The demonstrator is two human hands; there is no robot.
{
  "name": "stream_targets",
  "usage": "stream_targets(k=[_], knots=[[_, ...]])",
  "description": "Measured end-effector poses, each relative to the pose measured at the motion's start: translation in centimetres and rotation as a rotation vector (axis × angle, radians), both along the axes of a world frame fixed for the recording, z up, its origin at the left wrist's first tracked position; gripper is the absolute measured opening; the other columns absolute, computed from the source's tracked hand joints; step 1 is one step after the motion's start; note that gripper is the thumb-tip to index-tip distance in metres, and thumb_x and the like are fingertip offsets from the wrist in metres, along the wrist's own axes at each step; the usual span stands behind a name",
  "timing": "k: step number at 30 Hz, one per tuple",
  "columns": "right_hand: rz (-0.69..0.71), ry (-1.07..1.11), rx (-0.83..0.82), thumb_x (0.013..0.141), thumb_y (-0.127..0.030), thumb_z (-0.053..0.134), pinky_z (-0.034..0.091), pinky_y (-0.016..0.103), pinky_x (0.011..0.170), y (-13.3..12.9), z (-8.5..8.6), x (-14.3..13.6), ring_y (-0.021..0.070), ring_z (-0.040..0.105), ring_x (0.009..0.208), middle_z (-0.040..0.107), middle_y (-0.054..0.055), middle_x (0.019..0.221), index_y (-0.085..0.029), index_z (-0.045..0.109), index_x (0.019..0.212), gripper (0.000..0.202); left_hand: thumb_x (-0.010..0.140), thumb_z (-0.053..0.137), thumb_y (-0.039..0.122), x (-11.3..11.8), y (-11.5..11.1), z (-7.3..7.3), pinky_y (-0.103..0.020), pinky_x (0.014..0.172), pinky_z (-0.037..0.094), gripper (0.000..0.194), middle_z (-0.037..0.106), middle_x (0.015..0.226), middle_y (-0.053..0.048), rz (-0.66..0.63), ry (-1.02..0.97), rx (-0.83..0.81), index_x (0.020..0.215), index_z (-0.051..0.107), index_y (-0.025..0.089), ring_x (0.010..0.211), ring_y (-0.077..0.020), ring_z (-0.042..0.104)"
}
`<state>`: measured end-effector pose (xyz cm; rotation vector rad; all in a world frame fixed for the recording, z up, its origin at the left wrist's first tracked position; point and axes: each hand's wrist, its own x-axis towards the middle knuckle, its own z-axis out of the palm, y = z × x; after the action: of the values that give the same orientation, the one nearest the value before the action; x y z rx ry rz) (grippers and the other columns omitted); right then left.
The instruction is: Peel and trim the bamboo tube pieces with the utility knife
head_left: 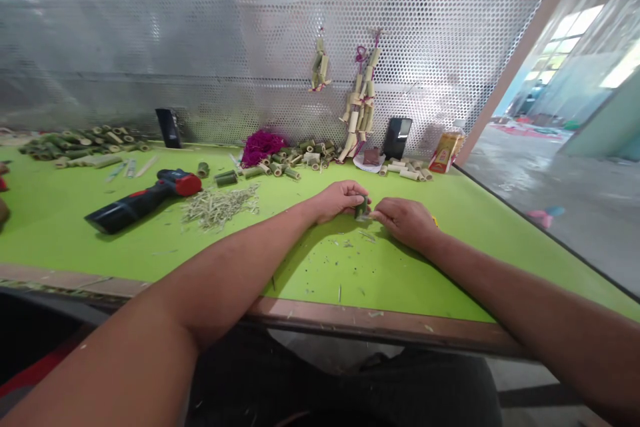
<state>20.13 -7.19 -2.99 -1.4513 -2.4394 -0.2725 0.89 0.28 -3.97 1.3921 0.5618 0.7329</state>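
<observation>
My left hand is closed around a short, dark green bamboo piece and holds it upright just over the green tabletop. Right beside it, my right hand is closed, its fingertips close to the lower end of the piece. A bit of yellow pokes out behind that hand, probably the end of a slim tool, mostly hidden by the fingers. Small shavings and dark crumbs lie on the table below both hands.
A black and red cordless power tool lies left, beside a shavings heap. Behind are bamboo pieces, purple string, a black phone and a jar. Strung bamboo hangs on the perforated metal panel.
</observation>
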Motion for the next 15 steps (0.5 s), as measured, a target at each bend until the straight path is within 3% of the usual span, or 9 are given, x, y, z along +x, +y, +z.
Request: stream_targets(k=[3, 8, 15], knots=[[-0.09, 0.036, 0.048, 0.096, -0.045, 0.031, 0.026, 0.028, 0.058, 0.32, 0.01, -0.05, 0.0161, 0.055, 0.073, 0.065, 0.004, 0.082, -0.021, 0.063, 0.084, 0.041, 0.075, 0.069, 0.016, 0.03, 0.08, -0.05, -0.022, 0.064, 0.049, 0.022, 0.068, 0.082, -0.005, 0.005, 0.004, 0.015, 0.093, 0.057, 0.01, 0.063, -0.0067, 0.06], [-0.101, -0.011, 0.032, 0.096, -0.043, 0.032, 0.026, 0.028, 0.058, 0.63, 0.0, -0.29, 0.0156, 0.055, 0.072, 0.065, 0.003, 0.081, -0.022, 0.064, 0.084, 0.041, 0.074, 0.07, 0.016, 0.34, 0.04, -0.06, -0.02, 0.062, 0.048, 0.023, 0.067, 0.081, -0.004, 0.043, 0.029, 0.012, 0.092, 0.057, 0.011, 0.062, -0.0057, 0.058], [0.079, -0.166, -0.066, 0.096, -0.048, 0.03, 0.025, 0.027, 0.057, -0.14, 0.01, -0.59, 0.015, 0.055, 0.07, 0.066, 0.003, 0.08, -0.021, 0.062, 0.085, 0.043, 0.078, 0.064, 0.014, 0.42, -0.13, -0.07, -0.024, 0.065, 0.05, 0.017, 0.068, 0.086, -0.008, 0.044, 0.011, -0.006, 0.092, 0.055, 0.01, 0.073, -0.0117, 0.065]])
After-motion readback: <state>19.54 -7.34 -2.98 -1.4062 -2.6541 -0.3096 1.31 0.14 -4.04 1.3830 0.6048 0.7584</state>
